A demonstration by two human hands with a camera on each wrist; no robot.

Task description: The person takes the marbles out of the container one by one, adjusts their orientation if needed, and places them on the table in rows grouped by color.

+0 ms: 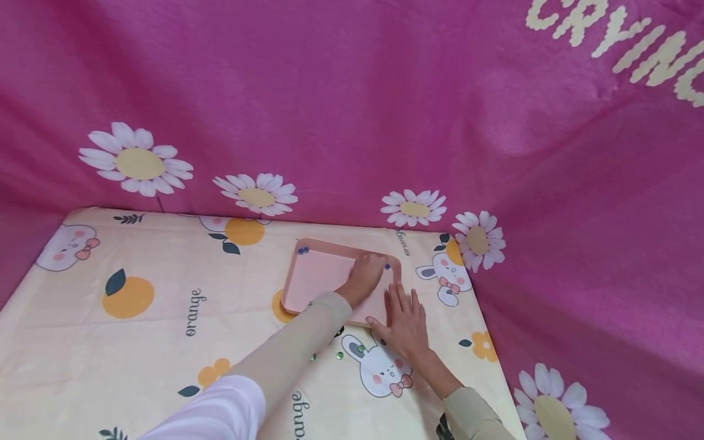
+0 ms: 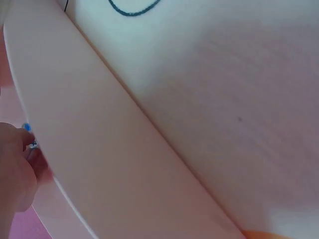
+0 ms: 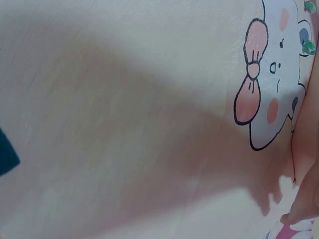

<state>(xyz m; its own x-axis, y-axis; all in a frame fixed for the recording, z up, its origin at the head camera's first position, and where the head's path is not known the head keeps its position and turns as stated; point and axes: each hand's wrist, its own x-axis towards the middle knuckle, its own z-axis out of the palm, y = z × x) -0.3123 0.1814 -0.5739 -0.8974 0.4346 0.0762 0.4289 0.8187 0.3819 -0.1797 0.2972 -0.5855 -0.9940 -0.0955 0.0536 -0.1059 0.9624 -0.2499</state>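
Observation:
A shallow pink tray (image 1: pixel 319 278) lies on the patterned cloth. My left hand (image 1: pixel 367 275) reaches into its far right corner, fingers curled, and pinches a small blue glass marble (image 2: pixel 34 144) at the tray wall. Right beside those fingertips sits another blue marble (image 2: pixel 27 127). In the tray's far left corner is a small cluster of blue marbles (image 1: pixel 303 250). My right hand (image 1: pixel 406 324) rests with spread, straight fingers along the near right rim; only part of it shows at the edge of the right wrist view.
Green glass marbles (image 1: pixel 340 355) lie on the cloth in front of the tray, partly beside my left forearm. The cream tablecloth (image 1: pixel 154 342) bears printed rabbits and oranges. A magenta fabric (image 1: pixel 341 122) with daisies hangs behind and to the right.

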